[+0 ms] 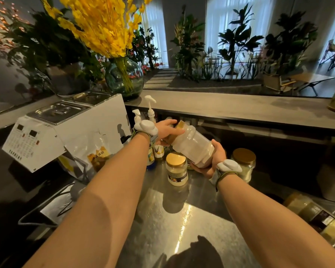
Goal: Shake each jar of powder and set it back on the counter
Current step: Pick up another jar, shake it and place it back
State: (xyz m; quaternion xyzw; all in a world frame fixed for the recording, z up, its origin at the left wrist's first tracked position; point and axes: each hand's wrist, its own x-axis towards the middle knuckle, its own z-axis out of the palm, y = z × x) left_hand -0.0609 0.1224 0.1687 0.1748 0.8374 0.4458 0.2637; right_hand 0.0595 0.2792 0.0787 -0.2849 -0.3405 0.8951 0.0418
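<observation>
1. I stand behind a drinks bar in a café or shop: brushed stainless-steel worktop below a raised grey stone serving ledge.
2. White twin-well electric warmer with steel lids at my left, digital readouts on its front.
3. White pump-top syrup bottles against the back; gold-lidded clear jars of pale powder on the steel.
4. Printed foil ingredient pouch leaning on the warmer.
5. Customer side: round green glass vase of yellow flowers, potted plants, folding chairs and a wooden table, curtained tall windows.
</observation>
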